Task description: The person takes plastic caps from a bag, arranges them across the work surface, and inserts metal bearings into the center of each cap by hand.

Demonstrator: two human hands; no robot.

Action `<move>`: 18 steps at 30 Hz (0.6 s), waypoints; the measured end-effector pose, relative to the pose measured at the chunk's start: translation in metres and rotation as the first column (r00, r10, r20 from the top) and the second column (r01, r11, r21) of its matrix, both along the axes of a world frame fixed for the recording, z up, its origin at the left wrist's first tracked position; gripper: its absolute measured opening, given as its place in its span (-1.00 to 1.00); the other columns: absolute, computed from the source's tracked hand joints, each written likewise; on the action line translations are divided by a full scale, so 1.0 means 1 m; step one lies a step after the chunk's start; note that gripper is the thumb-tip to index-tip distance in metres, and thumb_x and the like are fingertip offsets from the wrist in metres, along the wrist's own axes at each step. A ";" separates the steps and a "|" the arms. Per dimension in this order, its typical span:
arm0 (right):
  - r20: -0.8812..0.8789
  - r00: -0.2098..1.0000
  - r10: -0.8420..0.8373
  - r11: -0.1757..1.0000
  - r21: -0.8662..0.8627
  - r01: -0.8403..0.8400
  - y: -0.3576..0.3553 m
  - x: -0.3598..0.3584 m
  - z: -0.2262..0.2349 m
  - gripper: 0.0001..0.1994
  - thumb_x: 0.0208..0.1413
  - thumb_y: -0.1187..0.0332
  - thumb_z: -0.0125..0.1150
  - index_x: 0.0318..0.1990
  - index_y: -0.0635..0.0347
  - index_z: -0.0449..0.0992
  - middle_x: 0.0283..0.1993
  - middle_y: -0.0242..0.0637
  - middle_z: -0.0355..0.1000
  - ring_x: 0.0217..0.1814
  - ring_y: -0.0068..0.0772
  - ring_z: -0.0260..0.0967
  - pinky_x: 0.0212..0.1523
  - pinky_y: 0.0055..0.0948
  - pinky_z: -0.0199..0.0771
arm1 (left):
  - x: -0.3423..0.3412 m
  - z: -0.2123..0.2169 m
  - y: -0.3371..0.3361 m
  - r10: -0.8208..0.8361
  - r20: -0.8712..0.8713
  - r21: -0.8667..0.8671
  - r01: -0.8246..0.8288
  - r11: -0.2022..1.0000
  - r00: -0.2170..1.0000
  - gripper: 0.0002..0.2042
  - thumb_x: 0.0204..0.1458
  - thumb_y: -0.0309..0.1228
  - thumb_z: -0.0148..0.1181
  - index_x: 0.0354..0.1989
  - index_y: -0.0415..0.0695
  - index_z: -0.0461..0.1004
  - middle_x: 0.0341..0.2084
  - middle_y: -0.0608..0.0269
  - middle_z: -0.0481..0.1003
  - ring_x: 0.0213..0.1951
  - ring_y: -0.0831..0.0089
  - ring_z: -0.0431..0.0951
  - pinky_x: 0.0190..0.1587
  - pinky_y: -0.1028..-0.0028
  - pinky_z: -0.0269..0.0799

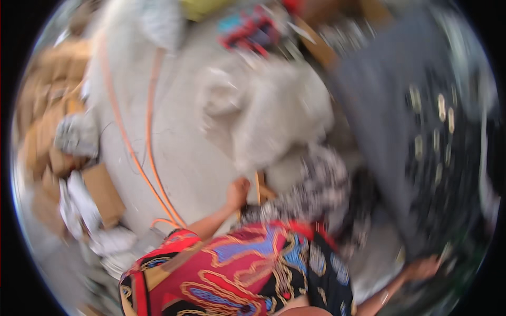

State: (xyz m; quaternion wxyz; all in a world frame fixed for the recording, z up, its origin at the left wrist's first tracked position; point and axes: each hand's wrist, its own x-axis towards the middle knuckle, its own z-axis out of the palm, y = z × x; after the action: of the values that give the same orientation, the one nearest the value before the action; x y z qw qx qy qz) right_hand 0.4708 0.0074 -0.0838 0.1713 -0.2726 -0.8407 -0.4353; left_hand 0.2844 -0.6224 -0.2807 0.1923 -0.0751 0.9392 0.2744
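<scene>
My left hand (239, 193) is curled closed in front of my patterned red and black shirt (232, 263). Any object inside its fingers is hidden. Just right of that fist, apart from it, is an orange-brown wooden-looking piece (260, 188), beside my grey patterned trousers (316, 184). Far to the right, my right hand (424, 267) reaches out at the near end of a dark surface (390, 152). Its fingers are smeared by motion, and a pale blurred spot shows near their tips. Several small, pale, oblong pieces (441, 107) lie on the dark surface farther up.
A large translucent white plastic bag (284, 110) sits on the grey floor (205, 163) ahead of me. An orange hose (150, 126) runs along the floor on the left. Cardboard boxes (104, 195) and brown packages (52, 79) are stacked at far left.
</scene>
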 end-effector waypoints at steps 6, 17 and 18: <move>-0.581 0.814 -0.022 0.871 -0.411 -0.270 -0.044 -0.075 0.012 -0.73 0.24 0.32 -0.01 -0.09 0.31 0.52 -0.09 -0.13 0.46 0.00 -0.18 0.37 0.04 -0.33 0.32 | -0.007 0.005 0.000 0.068 -0.063 0.110 -0.061 0.992 0.996 -0.85 0.00 -0.41 0.26 -0.48 -0.24 0.49 -0.66 0.12 0.47 -0.62 0.40 0.42 -0.50 0.41 0.34; -0.641 0.766 -0.044 0.836 -0.444 -0.323 -0.074 -0.073 0.018 -0.76 0.28 0.37 -0.03 -0.10 0.32 0.52 -0.10 -0.23 0.46 -0.12 -0.44 0.41 -0.09 -0.52 0.39 | -0.010 -0.009 -0.037 0.213 0.090 0.258 -0.229 0.938 0.973 -0.95 0.02 -0.55 0.16 -0.41 -0.28 0.49 -0.57 0.28 0.50 -0.51 0.58 0.36 -0.45 0.51 0.31; -0.679 0.731 -0.061 0.804 -0.467 -0.367 -0.074 -0.082 0.006 -0.76 0.28 0.36 -0.03 -0.11 0.32 0.53 -0.09 -0.24 0.46 -0.12 -0.45 0.41 -0.08 -0.55 0.39 | -0.004 -0.015 -0.047 0.279 0.147 0.293 -0.311 0.904 0.949 -0.95 0.02 -0.55 0.15 -0.40 -0.28 0.49 -0.57 0.28 0.50 -0.51 0.58 0.36 -0.45 0.51 0.32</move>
State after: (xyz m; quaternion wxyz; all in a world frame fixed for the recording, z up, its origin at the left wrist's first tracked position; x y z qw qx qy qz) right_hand 0.3891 -0.0670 -0.0776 0.4062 -0.3737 -0.8337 -0.0187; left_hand 0.2804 -0.6697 -0.2952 0.2056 -0.1989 0.8506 0.4411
